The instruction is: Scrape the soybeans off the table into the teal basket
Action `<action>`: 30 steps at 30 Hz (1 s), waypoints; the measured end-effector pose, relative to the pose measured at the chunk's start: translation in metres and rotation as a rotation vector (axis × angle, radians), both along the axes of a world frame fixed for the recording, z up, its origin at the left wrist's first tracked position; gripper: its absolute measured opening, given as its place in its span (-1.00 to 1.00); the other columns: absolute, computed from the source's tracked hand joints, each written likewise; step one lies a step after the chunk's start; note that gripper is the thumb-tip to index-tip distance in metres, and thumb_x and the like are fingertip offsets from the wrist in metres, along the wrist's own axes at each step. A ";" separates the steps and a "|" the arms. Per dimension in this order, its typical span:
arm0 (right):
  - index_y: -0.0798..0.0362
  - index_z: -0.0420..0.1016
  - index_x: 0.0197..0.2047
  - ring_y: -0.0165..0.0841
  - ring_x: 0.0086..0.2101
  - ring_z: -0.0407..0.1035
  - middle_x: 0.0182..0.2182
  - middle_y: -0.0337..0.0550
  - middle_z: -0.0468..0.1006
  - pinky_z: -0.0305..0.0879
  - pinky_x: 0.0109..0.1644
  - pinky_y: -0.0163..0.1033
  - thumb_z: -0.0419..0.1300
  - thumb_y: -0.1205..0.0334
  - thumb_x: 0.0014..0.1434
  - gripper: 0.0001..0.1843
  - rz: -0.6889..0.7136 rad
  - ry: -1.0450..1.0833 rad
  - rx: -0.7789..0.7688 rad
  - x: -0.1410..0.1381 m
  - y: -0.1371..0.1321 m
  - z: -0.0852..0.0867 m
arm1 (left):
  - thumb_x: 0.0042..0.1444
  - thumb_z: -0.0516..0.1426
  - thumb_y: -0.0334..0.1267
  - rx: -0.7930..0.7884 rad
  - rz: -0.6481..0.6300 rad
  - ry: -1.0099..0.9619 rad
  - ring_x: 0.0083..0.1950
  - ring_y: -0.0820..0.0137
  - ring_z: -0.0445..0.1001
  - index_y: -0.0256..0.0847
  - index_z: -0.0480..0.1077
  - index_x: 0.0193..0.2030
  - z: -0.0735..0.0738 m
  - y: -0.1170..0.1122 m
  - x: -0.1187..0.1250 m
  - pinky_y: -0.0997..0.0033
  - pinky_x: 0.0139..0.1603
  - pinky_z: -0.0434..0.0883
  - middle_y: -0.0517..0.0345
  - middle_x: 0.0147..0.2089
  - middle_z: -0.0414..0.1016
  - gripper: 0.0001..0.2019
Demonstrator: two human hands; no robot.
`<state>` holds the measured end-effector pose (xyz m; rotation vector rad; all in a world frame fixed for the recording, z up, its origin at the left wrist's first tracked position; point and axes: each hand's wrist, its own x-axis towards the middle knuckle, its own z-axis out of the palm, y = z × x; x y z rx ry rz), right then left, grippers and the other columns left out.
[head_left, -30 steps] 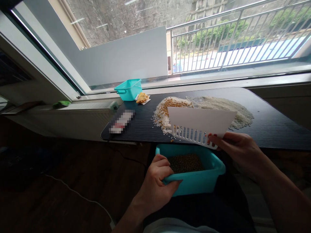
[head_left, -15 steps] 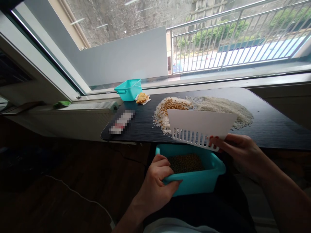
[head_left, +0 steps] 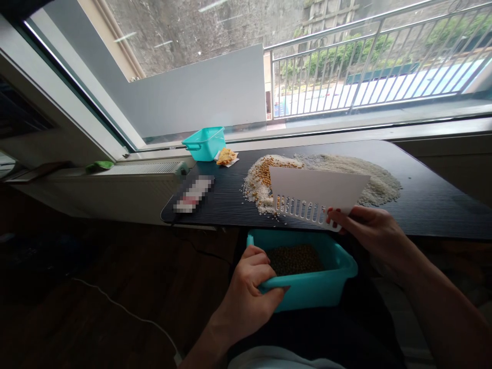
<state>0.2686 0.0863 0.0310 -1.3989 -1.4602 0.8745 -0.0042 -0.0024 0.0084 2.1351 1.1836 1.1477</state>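
Head camera, looking down: the black table [head_left: 423, 200] stretches ahead of both my hands. On it, just beyond my right hand [head_left: 372, 236], lies a wide heap of white rice [head_left: 346, 166] with yellow grains mixed in at its left end.

Below the table's edge, in my lap, sits the teal tub [head_left: 307, 292] — rectangular plastic, its floor covered with brownish beans [head_left: 294, 259]. My left hand [head_left: 249, 292] is closed on its near left corner, fingers curled over the rim and thumb pressed along the outer front wall, the forearm rising from below.

The white scraper [head_left: 319, 192] is a flat plastic sheet with a row of narrow slots along its lower edge. It is held tilted over the table's near edge, right above the tub and against the front of the heap. My right hand pinches its lower right corner — red-nailed fingertips on the near face — with the forearm coming in from the lower right.

Far beyond my left hand, a smaller teal tub [head_left: 203, 143] stands by the window.
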 end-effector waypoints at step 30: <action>-0.05 0.67 -0.53 -0.30 -0.48 0.43 -0.51 -0.12 0.65 0.42 -0.41 -0.18 0.42 -0.67 -0.21 -0.24 0.007 0.036 -0.008 0.004 0.006 -0.004 | 0.04 0.31 -0.54 -0.007 -0.008 0.005 -0.23 0.29 0.50 -0.16 0.30 -0.59 -0.002 0.000 0.000 0.26 -0.11 0.54 0.19 -0.48 0.40 -0.66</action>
